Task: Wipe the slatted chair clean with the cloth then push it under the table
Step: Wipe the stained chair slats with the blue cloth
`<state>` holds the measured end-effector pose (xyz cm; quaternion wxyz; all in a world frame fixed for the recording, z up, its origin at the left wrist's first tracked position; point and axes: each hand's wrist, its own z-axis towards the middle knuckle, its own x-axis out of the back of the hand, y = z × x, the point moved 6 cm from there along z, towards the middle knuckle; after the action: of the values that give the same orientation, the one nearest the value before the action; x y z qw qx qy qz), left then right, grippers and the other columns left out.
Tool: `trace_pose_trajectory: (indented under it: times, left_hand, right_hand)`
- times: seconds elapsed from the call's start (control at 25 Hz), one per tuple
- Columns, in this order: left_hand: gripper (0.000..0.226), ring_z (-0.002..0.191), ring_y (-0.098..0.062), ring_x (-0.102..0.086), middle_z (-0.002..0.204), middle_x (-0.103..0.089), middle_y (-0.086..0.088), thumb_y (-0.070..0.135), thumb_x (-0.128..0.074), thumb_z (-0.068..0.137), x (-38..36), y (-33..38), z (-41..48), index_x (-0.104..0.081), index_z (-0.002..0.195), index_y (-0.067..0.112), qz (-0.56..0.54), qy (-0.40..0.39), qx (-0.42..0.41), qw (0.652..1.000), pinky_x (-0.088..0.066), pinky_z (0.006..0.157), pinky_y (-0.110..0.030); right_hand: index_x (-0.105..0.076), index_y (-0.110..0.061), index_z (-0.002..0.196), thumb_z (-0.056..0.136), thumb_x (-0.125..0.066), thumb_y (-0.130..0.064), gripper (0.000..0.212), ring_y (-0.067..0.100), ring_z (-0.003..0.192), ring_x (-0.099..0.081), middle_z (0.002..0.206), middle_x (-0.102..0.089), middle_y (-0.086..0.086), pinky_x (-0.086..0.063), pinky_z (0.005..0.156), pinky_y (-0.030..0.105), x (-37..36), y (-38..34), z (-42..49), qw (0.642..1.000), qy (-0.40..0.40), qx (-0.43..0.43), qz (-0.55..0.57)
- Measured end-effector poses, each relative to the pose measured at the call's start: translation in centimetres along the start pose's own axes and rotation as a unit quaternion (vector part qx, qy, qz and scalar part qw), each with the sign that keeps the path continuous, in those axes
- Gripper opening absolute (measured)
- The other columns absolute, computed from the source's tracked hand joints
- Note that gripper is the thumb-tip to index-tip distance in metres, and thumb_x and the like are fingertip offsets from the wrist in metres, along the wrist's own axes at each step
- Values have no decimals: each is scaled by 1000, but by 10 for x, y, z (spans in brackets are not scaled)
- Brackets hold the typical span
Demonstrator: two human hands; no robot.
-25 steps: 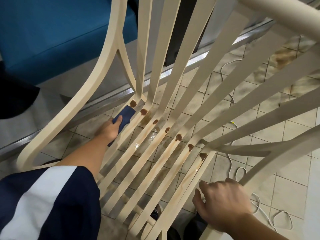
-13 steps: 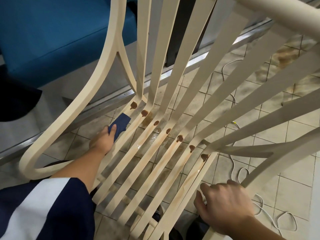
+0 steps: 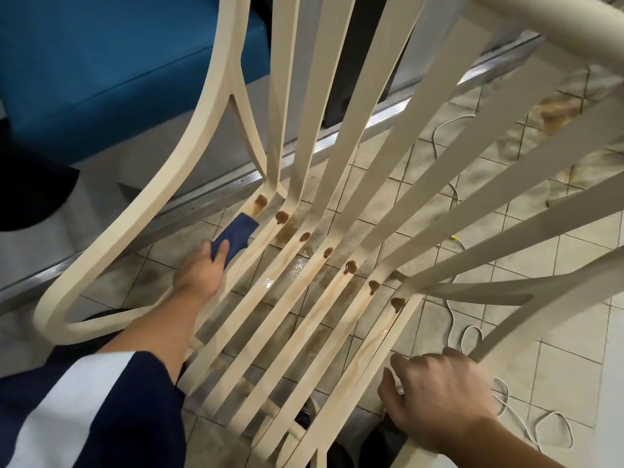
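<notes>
Right under the head camera stands the cream slatted wooden chair (image 3: 135,217), on a grey tiled floor (image 3: 557,366), with its seat slats running away from me toward the bend where they rise into the back. My left hand (image 3: 199,271) reaches out of a navy and white striped sleeve (image 3: 84,410) and holds the dark blue cloth (image 3: 236,236) on the outermost left seat slat; the thumb lies pressed on top of the cloth, while the other fingers are hidden below, so I cannot tell how far they wrap. A second ago the cloth's far edge almost met the first of the brown sauce blobs (image 3: 260,201); half a second ago it had slid back toward me, and now it sits a little nearer the blob again, just short of touching it. All seven blobs along the bend look unchanged, and rusty smears trail down the slats below them as before. My right hand (image 3: 439,396) has stayed where it was, fingers curled over the rail at the seat's right edge. Beyond the chair lie a blue upholstered seat (image 3: 101,62) and a metal floor strip (image 3: 209,197). A thin white cable (image 3: 454,194) snakes over the tiles to the right.
</notes>
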<state>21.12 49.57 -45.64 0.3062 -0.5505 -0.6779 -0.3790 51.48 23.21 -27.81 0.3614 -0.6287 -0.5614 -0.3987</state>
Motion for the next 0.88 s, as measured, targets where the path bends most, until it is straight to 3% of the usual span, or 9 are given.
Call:
trace_pose_trajectory:
  times: [0.08, 0.24, 0.32, 0.48, 0.56, 0.64, 0.68, 0.76, 0.88]
  left_hand:
    - [65, 76, -22, -60, 88, -62, -6, 77, -12, 94, 1, -37, -24, -49, 106, 25, -8, 15, 5, 1000, -52, 76, -47]
    - [70, 94, -31, -60, 112, -66, -18, 66, -15, 101, 0, -85, -53, -48, 133, 14, 37, 8, 25, 999, -42, 80, -43]
    - [74, 97, -35, -62, 113, -66, -20, 67, -12, 99, 2, -82, -50, -49, 131, 11, 33, 9, 19, 999, -44, 80, -44]
    - [63, 89, -29, -55, 99, -61, -13, 57, -16, 106, 2, -47, -26, -56, 119, 11, -19, 4, 28, 999, -42, 83, -42]
    - [65, 84, -28, -55, 94, -59, -9, 60, -11, 105, 3, -21, -10, -55, 115, 14, 0, 15, 18, 1000, -45, 81, -43]
    - [67, 84, -27, -57, 97, -61, -10, 62, -8, 104, 1, 2, 4, -54, 117, 15, 4, 11, 5, 1000, -46, 79, -44]
    - [66, 87, -27, -56, 102, -61, -11, 62, -10, 105, 0, 9, 7, -53, 122, 16, 2, 7, 2, 1000, -44, 78, -43]
    - [63, 96, -33, -57, 112, -61, -15, 64, -13, 105, 0, 10, 7, -50, 129, 18, -5, 2, 6, 1000, -40, 80, -42]
    - [57, 88, -28, -59, 102, -61, -9, 69, -16, 102, -2, -7, -1, -50, 113, 23, -19, -8, -9, 1000, -48, 80, -46]
  right_hand:
    - [-49, -21, 45, 75, -45, -46, 38, 26, 27, -34, 32, -42, 0, -15, 52, 25, 0, 0, 0, 1000, -11, -6, 3]
    - [-47, -22, 45, 76, -46, -45, 38, 25, 26, -40, 33, -42, 3, -19, 51, 27, -1, 0, 0, 999, -39, -5, 9]
    - [-46, -22, 45, 76, -46, -45, 38, 25, 26, -41, 33, -43, 3, -20, 52, 27, -1, -1, 0, 999, -46, 0, 13]
    - [-49, -23, 47, 76, -46, -46, 37, 25, 28, -43, 35, -45, 2, -21, 51, 27, -5, 0, -4, 995, -99, 6, 9]
    - [-56, -21, 62, 86, -39, -47, 39, 30, 42, -49, 51, -60, 3, -26, 54, 31, -1, -1, -5, 992, -130, 1, -7]
    - [-52, -21, 84, 96, -27, -53, 43, 32, 64, -48, 80, -69, 3, -31, 63, 37, 6, -1, -5, 998, -60, 0, 8]
    - [-50, -21, 89, 98, -23, -55, 44, 31, 69, -46, 85, -68, 4, -31, 67, 37, 6, -2, -6, 998, -67, 2, 17]
    - [-50, -21, 92, 98, -20, -56, 46, 30, 72, -47, 80, -59, 5, -32, 68, 37, 7, -4, -7, 996, -88, 11, 5]
    - [-51, -20, 91, 98, -19, -58, 50, 28, 70, -51, 74, -53, 2, -34, 66, 34, 4, -7, -7, 996, -89, 16, 3]
